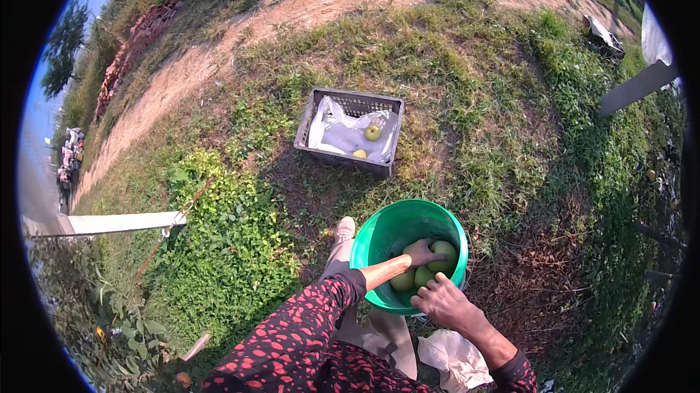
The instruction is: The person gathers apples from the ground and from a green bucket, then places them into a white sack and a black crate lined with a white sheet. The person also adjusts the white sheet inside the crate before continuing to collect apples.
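Observation:
A green plastic bucket (pixel 363 248) stands before my legs, its mouth facing up at me. Several round green fruits lie low in it. My left hand (pixel 421 253) reaches inside, its fingers around a green fruit (pixel 444 263) at the right of the group. Another green fruit (pixel 403 282) rests under my left wrist, partly covered. At the bucket's near right rim is my right hand (pixel 445 300), with curled fingers over the edge; whether it grips the rim is hidden. Ahead, a dark plastic crate (pixel 350 160) lined with white sheeting (pixel 342 133) holds two yellow-green fruits (pixel 372 132).
Pale cloth or sacking (pixel 456 360) lies by my right foot side. A white post (pixel 128 223) with a cord juts in from the left. Leafy plants (pixel 224 262) grow left of the bucket. Beyond the grass run a dirt path (pixel 328 2) and a brick pile (pixel 134 48).

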{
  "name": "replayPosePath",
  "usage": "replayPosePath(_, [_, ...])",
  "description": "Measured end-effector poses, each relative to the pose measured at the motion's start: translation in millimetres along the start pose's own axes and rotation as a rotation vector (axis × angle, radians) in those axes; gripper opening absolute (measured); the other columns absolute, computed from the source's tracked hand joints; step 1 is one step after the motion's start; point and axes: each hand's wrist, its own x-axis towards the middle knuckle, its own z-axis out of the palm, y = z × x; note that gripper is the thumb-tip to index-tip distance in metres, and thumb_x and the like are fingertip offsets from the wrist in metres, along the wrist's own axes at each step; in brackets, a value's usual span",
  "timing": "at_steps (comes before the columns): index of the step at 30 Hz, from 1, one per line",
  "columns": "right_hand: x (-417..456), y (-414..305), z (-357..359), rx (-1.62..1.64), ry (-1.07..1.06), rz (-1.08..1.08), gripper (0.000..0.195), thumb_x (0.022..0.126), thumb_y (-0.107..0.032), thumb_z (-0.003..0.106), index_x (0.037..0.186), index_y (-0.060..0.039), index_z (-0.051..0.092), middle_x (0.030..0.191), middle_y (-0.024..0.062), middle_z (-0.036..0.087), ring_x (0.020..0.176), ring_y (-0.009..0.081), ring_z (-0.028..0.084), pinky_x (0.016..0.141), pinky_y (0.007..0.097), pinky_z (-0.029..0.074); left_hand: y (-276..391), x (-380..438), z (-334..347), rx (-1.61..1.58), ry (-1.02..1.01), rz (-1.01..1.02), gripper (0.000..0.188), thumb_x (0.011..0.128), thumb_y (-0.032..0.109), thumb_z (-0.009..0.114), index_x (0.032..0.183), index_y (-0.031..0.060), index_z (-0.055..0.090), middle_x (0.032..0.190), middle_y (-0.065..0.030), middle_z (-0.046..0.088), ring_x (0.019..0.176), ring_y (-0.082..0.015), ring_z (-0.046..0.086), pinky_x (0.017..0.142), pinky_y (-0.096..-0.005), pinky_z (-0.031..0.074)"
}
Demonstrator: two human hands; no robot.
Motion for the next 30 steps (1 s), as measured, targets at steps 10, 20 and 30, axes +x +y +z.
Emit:
replayPosePath(10, [44.8,140.7,156.8,0.255,-0.141,0.416,0.008,0.077,-0.016,0.059,0.085,-0.0145,0.058,0.077,0.0023,0.056,0.079,0.0204,0.057,0.078,0.0377,0.04,-35.6,101.2,-187.6,-1.008,0.163,0.174,0.066,0.079,0.039,0.074,0.127,-0.0005,0.051,0.107,-0.0115,0.062,0.088,-0.0178,0.065,0.063,-0.0273,0.055])
replayPosePath(20, [114.2,235.5,327.1,0.37,-0.182,0.591,0.007,0.073,-0.013,0.059,0.08,-0.0139,0.056,0.073,0.002,0.05,0.077,0.0203,0.052,0.079,0.0375,0.039,-277.9,404.5,-380.4,-0.035,0.625,-0.206,0.064,0.066,0.033,0.085,0.113,-0.0034,0.06,0.085,-0.0116,0.066,0.057,-0.0132,0.061,0.046,-0.026,0.047])
replayPosePath(30, [173.3,261.1,393.3,0.414,-0.094,0.579,0.011,0.069,-0.014,0.06,0.075,-0.0135,0.051,0.073,0.0019,0.045,0.075,0.0203,0.049,0.072,0.0364,0.038,-303.7,441.7,-434.7,0.217,0.71,-0.079,0.033,0.083,0.022,0.072,0.105,-0.0012,0.064,0.084,-0.0078,0.066,0.07,-0.0138,0.062,0.065,-0.0286,0.05])
